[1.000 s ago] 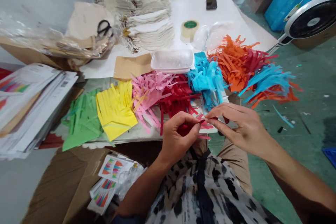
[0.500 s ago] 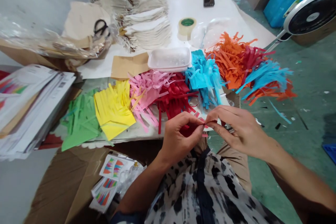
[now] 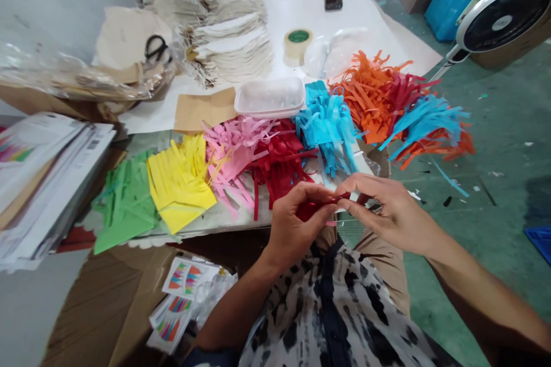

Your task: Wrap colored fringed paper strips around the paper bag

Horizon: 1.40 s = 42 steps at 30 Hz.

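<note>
My left hand (image 3: 295, 223) and my right hand (image 3: 387, 212) meet over my lap, both pinching a small red paper fringe piece (image 3: 321, 205) between thumb and fingers. Just beyond them a row of cut paper fringes lies on a low board: green (image 3: 124, 200), yellow (image 3: 178, 180), pink (image 3: 232, 149), red (image 3: 279, 163) and light blue (image 3: 329, 126). A mixed heap of orange, red and blue fringes (image 3: 400, 109) lies to the right.
A clear plastic tub (image 3: 269, 97), a tape roll (image 3: 298, 41), scissors (image 3: 155, 49), stacked cream bags (image 3: 228, 23) and a dark phone (image 3: 333, 0) lie farther back. Printed sheets (image 3: 38, 178) pile at left, colour cards (image 3: 183, 292) by my knee, a fan (image 3: 499, 20) at right.
My hands stay together on the red piece, fingers shifting slightly. The view has drifted a little right, so the table contents sit a bit further left in the picture.
</note>
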Each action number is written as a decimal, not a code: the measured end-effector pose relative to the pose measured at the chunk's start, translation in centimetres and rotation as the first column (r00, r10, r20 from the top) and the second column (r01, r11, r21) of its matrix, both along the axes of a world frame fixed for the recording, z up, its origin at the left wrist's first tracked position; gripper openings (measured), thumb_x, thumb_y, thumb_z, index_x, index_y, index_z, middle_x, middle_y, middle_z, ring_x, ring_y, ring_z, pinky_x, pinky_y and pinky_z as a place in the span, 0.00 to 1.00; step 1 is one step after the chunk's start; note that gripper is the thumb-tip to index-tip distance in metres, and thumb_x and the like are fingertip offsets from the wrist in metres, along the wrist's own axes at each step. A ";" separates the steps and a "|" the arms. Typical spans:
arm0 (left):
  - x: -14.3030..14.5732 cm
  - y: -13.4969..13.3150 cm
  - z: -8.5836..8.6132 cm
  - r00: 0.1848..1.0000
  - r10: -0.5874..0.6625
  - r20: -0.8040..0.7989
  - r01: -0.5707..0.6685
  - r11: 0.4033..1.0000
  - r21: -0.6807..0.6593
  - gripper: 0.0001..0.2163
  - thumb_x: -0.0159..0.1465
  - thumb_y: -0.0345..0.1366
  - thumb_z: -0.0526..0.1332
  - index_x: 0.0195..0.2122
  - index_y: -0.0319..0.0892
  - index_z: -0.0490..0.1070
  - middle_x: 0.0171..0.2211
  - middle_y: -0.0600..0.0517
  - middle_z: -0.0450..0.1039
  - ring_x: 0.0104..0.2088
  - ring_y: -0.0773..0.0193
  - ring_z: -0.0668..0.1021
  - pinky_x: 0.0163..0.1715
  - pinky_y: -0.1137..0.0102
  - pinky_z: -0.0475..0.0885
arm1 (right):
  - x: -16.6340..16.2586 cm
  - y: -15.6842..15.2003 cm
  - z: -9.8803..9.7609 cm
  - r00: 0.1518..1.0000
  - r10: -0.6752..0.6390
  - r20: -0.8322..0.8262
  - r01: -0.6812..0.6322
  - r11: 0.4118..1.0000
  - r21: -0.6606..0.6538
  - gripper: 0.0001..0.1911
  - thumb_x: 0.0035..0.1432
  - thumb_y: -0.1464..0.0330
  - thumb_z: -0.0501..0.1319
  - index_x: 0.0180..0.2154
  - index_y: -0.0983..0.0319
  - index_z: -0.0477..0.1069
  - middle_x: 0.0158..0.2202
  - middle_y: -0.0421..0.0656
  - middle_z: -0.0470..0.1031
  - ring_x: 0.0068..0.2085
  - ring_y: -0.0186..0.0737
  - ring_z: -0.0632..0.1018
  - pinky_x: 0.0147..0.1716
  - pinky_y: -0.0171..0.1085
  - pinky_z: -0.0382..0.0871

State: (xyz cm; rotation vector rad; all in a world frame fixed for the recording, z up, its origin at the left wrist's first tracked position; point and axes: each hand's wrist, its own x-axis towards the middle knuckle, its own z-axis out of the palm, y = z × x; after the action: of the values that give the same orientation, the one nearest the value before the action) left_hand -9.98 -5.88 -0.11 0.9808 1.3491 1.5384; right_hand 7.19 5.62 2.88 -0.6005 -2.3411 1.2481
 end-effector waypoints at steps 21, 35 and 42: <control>1.2 3.5 -1.8 0.765 -0.424 -0.485 0.278 0.896 -0.346 0.13 0.73 0.42 0.58 0.32 0.44 0.64 0.25 0.58 0.65 0.25 0.68 0.66 0.28 0.70 0.56 | 4.3 7.4 -0.9 0.691 -0.719 -0.069 0.485 0.533 -0.693 0.06 0.58 0.66 0.66 0.32 0.60 0.71 0.33 0.45 0.83 0.21 0.35 0.78 0.17 0.31 0.71; -1.5 0.4 -2.4 0.805 -0.283 -0.522 0.274 0.957 -0.096 0.09 0.74 0.37 0.58 0.42 0.44 0.79 0.39 0.49 0.82 0.39 0.61 0.82 0.42 0.69 0.73 | 2.3 15.2 -2.7 0.802 -0.571 -0.176 0.499 0.477 0.723 0.12 0.70 0.70 0.59 0.51 0.64 0.76 0.53 0.59 0.82 0.53 0.50 0.82 0.49 0.47 0.70; -7.1 -3.9 -3.9 0.672 0.012 -0.740 -0.024 1.000 -0.005 0.09 0.74 0.38 0.61 0.39 0.43 0.79 0.35 0.49 0.81 0.39 0.61 0.80 0.42 0.67 0.72 | 1.8 14.1 -5.9 0.795 -0.606 -0.022 0.287 0.345 0.893 0.12 0.57 0.62 0.72 0.43 0.57 0.81 0.42 0.54 0.86 0.45 0.57 0.80 0.42 0.53 0.61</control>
State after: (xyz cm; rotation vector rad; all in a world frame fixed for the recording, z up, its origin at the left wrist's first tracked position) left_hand -17.10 -9.81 -4.06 1.7048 1.9147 1.1500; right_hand 8.99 19.69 -3.03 -1.0091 -2.3618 -0.4115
